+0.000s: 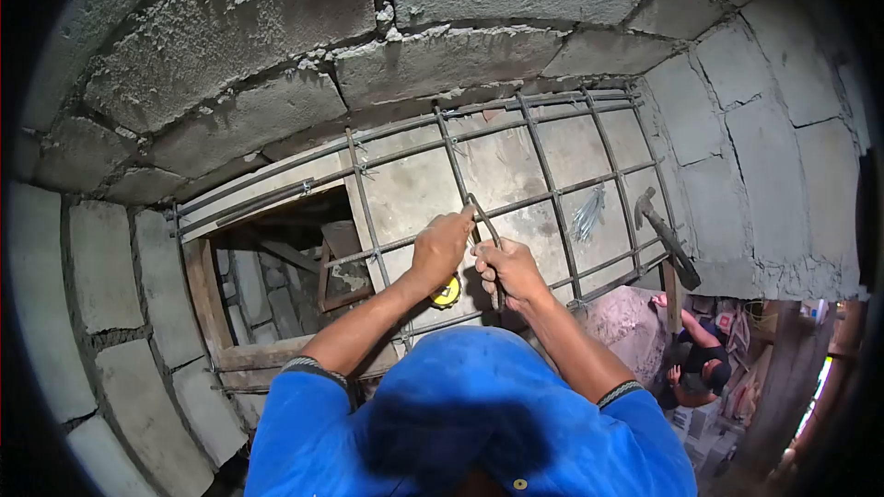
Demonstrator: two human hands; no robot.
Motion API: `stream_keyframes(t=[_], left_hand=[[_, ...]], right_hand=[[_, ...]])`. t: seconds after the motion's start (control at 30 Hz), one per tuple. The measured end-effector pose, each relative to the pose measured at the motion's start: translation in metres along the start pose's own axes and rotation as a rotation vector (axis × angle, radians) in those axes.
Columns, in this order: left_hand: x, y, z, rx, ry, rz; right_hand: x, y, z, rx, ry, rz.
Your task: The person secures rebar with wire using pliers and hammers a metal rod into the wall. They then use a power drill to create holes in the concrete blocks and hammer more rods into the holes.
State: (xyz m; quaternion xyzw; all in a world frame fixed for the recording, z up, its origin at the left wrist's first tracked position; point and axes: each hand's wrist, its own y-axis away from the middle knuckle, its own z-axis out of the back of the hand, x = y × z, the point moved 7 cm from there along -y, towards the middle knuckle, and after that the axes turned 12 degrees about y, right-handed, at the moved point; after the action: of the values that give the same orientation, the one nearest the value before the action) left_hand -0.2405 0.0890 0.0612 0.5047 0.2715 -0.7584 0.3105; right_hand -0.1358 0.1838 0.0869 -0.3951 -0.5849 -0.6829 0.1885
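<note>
The right grip (512, 271) clasps a bent rod (487, 220) beside the left grip (442, 247), whose hold I cannot tell, near a yellow tape measure (447, 292).

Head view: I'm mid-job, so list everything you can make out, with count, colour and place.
Rebar grid: one, dark grey, across the centre
Pale panels: count unclear, beige-grey, under the grid
Wooden frame: one, brown, around the opening at left
Block walls: three sides, grey, left, top and right
Wire bundle: one, silvery, on the grid's right half
Hammer: one, dark, grid's right end
Tape measure: one, yellow and black, below the left hand
Bent metal rod: one, dark, in the right hand
Co-worker: one, dark clothing, lower right
Blue shirt: one, bottom centre
Left hand: one, bare, centre
Right hand: one, bare, beside it
</note>
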Motion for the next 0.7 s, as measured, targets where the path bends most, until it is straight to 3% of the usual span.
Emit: stream_keyframes(t=[0.03, 0.07, 0.13, 0.23, 0.37, 0.43, 0.5, 0.57, 0.6, 0.63, 0.67, 0.7], left_hand=[[0.011, 0.0, 0.003, -0.082, 0.214, 0.175], [0.011, 0.003, 0.003, -0.075, 0.212, 0.173], [0.016, 0.026, -0.026, 0.174, 1.131, 0.701], [-0.005, 0.038, -0.028, 0.07, 1.3, 0.7], [0.017, 0.034, -0.03, -0.026, 1.413, 0.703], [0.044, 0.032, -0.027, -0.069, 1.097, 0.775], [0.07, 0.021, -0.009, -0.212, 0.922, 0.698], [0.057, -0.007, 0.028, -0.108, 0.156, 0.54], [0.069, -0.013, 0.028, -0.105, 0.154, 0.542], [0.076, -0.023, 0.026, -0.077, -0.076, 0.417], [0.08, -0.032, 0.022, -0.048, -0.303, 0.285], [0.08, -0.038, 0.019, -0.045, -0.304, 0.282]], right_hand=[[-0.002, -0.007, 0.002, -0.007, -0.12, -0.005], [0.001, -0.014, 0.005, 0.0, -0.149, 0.063], [0.0, -0.021, 0.01, 0.002, -0.102, 0.091], [-0.003, -0.02, 0.007, 0.02, 0.001, 0.128], [-0.013, -0.022, 0.004, -0.012, 0.165, 0.179], [-0.012, -0.017, 0.012, -0.158, 0.483, 0.219], [-0.033, -0.025, 0.031, -0.192, 0.431, 0.203], [-0.034, -0.019, 0.055, -0.319, 0.563, 0.263], [-0.038, -0.017, 0.065, -0.329, 0.485, 0.221], [-0.039, -0.013, 0.074, -0.339, 0.441, 0.207], [-0.034, -0.006, 0.082, -0.385, 0.523, 0.245], [-0.027, 0.003, 0.088, -0.432, 0.605, 0.283]])
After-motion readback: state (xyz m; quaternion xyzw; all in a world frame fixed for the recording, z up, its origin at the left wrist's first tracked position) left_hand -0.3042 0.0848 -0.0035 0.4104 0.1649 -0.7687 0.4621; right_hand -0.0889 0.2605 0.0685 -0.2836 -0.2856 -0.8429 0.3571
